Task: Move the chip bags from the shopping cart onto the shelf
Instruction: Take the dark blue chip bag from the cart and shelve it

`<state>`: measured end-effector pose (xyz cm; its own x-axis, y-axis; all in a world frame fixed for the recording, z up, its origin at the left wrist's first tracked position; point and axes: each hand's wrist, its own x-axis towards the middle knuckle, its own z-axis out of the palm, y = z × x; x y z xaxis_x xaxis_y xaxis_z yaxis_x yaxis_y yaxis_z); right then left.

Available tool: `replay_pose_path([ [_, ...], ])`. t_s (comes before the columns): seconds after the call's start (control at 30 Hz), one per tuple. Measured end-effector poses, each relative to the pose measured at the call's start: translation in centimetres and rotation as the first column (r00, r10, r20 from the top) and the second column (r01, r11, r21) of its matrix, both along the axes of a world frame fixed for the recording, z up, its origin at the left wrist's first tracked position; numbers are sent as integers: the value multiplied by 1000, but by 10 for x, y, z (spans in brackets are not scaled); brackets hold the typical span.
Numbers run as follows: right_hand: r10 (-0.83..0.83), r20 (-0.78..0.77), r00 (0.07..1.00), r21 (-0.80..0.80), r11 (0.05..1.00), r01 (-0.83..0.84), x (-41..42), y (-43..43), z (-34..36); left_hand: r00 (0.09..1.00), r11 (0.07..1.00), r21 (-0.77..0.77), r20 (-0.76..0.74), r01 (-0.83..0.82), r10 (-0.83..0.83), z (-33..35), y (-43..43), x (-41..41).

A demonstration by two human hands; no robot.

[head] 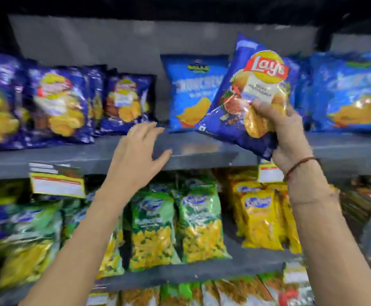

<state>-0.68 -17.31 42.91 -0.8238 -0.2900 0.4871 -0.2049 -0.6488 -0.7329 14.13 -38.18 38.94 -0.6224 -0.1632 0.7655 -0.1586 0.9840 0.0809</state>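
A dark blue Lay's chip bag (244, 89) hangs tilted in front of the upper grey shelf (202, 149), gripped at its lower right corner by my right hand (290, 138). My left hand (136, 155) hovers open, fingers spread, over the shelf's front edge, just left of the bag and not touching it. Behind the held bag a lighter blue chip bag (191, 89) stands upright on the shelf. More dark blue Lay's bags (56, 102) stand in a row at the left. The shopping cart is not in view.
Light blue chip bags (352, 91) fill the shelf's right end. A gap of bare shelf lies between the left row and the light blue bag. Price labels (58, 184) hang on the shelf edge. Green snack bags (197, 221) and yellow snack bags (261, 219) fill the lower shelf.
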Motion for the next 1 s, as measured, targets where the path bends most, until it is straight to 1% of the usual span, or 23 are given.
replay_pose_path([
  [0.1,66,-9,998,49,997,-66,6,-49,17,990,993,4,78,-119,118,-1,-25,20],
  [0.23,87,-14,996,132,988,-84,13,-112,28,939,967,1,242,-254,246,-13,-51,37],
  [0.3,107,-3,994,175,979,-105,15,-142,31,915,959,-19,295,-282,275,-18,-59,41],
  [0.37,130,-2,991,229,965,-126,13,-171,31,904,957,-51,317,-287,288,-23,-63,41],
  [0.43,160,-21,987,286,947,-147,10,-196,28,904,955,-71,310,-288,296,-26,-65,41],
  [0.5,206,-9,978,323,927,-192,9,-216,23,910,955,-64,294,-288,294,-29,-66,40],
  [0.57,215,4,977,372,906,-201,7,-232,15,913,955,-68,281,-288,296,-31,-67,40],
  [0.67,186,0,982,446,879,-167,1,-248,6,919,954,-75,257,-290,300,-34,-68,40],
  [0.77,167,19,986,471,868,-156,-5,-258,0,925,952,-76,225,-296,306,-37,-68,40],
  [0.87,159,4,987,520,843,-137,-9,-261,-3,931,952,-77,198,-298,307,-39,-69,38],
  [0.93,154,0,988,560,819,-128,-10,-259,-4,937,955,-62,184,-290,297,-40,-68,38],
  [1.0,123,-27,992,588,805,-84,-9,-252,-5,946,962,-38,171,-272,274,-41,-66,39],
])
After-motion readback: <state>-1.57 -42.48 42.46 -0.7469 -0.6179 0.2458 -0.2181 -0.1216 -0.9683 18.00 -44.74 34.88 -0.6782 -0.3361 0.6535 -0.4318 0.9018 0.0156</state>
